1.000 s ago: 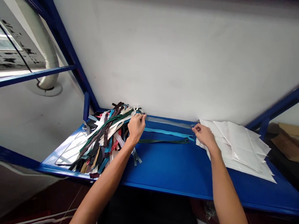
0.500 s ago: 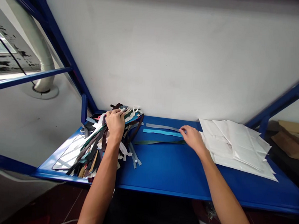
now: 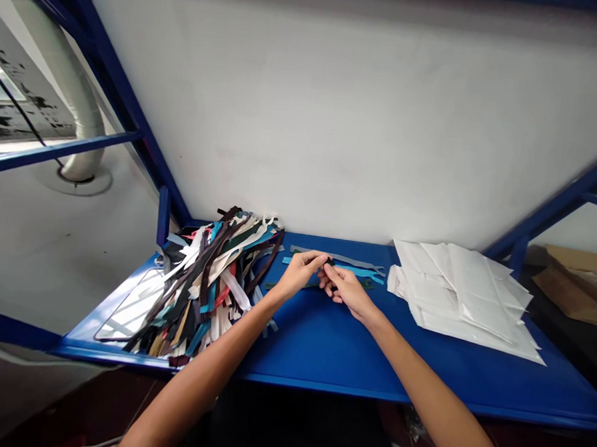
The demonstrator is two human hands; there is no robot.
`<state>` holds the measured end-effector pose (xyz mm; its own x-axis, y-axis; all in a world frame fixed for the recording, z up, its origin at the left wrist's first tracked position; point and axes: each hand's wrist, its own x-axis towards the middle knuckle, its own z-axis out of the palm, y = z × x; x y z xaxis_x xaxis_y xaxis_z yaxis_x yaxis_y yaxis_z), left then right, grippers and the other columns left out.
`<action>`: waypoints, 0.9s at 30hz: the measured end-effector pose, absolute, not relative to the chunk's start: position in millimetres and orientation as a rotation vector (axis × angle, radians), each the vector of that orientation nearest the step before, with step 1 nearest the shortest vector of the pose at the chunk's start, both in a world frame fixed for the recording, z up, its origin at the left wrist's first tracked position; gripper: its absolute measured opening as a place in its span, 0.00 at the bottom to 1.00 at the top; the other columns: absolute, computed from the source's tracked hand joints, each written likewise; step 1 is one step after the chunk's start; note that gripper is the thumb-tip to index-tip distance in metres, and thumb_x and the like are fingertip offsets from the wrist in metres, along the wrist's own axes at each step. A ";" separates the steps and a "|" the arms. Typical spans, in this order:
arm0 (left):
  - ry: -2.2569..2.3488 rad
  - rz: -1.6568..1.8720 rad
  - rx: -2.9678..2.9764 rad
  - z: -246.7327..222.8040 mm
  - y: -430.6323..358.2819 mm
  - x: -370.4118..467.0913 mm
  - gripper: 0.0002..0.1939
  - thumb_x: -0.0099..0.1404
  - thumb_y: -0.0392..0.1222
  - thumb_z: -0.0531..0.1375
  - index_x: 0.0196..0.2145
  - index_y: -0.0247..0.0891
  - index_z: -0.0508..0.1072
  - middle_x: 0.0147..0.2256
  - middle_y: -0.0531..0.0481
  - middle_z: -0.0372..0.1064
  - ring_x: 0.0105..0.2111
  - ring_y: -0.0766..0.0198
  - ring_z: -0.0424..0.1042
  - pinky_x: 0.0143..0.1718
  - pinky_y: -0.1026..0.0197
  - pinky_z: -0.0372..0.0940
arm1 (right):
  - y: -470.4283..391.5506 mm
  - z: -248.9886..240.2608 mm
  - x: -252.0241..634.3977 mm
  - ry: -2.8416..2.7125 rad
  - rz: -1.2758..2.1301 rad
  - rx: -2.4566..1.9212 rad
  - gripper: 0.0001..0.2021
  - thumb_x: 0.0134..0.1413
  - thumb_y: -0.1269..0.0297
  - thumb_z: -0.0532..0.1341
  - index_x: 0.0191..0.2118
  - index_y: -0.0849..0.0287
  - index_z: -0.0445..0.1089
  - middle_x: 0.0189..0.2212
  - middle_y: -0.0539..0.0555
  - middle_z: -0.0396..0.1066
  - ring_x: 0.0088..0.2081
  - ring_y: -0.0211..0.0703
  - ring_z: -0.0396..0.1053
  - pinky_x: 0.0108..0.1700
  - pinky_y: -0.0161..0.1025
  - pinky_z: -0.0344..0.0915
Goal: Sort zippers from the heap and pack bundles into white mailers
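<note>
My left hand (image 3: 298,271) and my right hand (image 3: 344,287) meet over the middle of the blue table. Between their fingertips is a small dark green piece (image 3: 330,261), apparently the end of a dark zipper; most of it is hidden by the fingers. Beneath and behind the hands lie a grey zipper (image 3: 351,259), a bright blue zipper (image 3: 363,272) and a dark green zipper (image 3: 369,284), side by side and partly covered. To the left of my left hand is a heap of zippers (image 3: 226,260) in many colours.
White plastic bags (image 3: 470,292) are stacked on the right of the blue table (image 3: 322,351). A shiny rectangular sheet (image 3: 128,311) lies under the heap's left side. Blue frame bars (image 3: 135,101) rise at both sides, and brown packaging (image 3: 575,285) sits at far right.
My left hand has left the heap and moved right, now with a dark piece at its fingers. My right hand has moved left from the grey zipper's end to meet it.
</note>
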<state>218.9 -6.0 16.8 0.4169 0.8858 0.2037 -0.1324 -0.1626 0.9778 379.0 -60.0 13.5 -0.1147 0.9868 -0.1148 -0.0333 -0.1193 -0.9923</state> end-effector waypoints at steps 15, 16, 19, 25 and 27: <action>0.620 1.023 1.517 10.3 4.1 210.9 0.26 0.67 0.67 0.64 0.37 0.37 0.79 0.26 0.53 0.63 0.28 0.64 0.61 0.33 0.60 0.61 | -47.6 3.2 396.5 -1.358 1.348 -1.195 0.27 0.57 0.34 0.68 0.38 0.57 0.71 0.31 0.51 0.73 0.22 0.33 0.60 0.19 0.32 0.47; 0.607 1.016 1.513 10.0 4.3 210.7 0.26 0.67 0.67 0.64 0.38 0.37 0.78 0.25 0.53 0.62 0.28 0.64 0.61 0.34 0.60 0.61 | -48.8 4.2 394.6 -1.325 1.391 -1.171 0.26 0.55 0.36 0.70 0.37 0.57 0.70 0.30 0.49 0.71 0.22 0.32 0.59 0.19 0.32 0.45; 0.606 1.005 1.527 9.8 3.4 210.7 0.26 0.69 0.68 0.61 0.39 0.38 0.77 0.25 0.54 0.61 0.28 0.64 0.62 0.35 0.59 0.63 | -50.9 5.0 390.3 -1.270 1.414 -1.144 0.23 0.55 0.41 0.71 0.35 0.55 0.66 0.26 0.44 0.63 0.22 0.33 0.56 0.20 0.32 0.43; 0.723 1.014 1.735 10.0 -6.4 216.8 0.26 0.70 0.62 0.64 0.55 0.39 0.77 0.35 0.50 0.75 0.37 0.57 0.74 0.43 0.57 0.68 | -54.9 3.5 390.6 -1.723 0.788 -1.197 0.17 0.68 0.48 0.59 0.32 0.53 0.66 0.28 0.50 0.68 0.30 0.44 0.65 0.33 0.40 0.61; 0.763 1.005 1.790 7.9 -8.5 219.3 0.24 0.76 0.60 0.57 0.50 0.38 0.81 0.39 0.46 0.79 0.42 0.54 0.77 0.48 0.56 0.69 | -56.3 3.4 389.6 -1.831 0.628 -1.199 0.17 0.72 0.51 0.56 0.31 0.53 0.64 0.30 0.51 0.70 0.32 0.46 0.65 0.37 0.42 0.61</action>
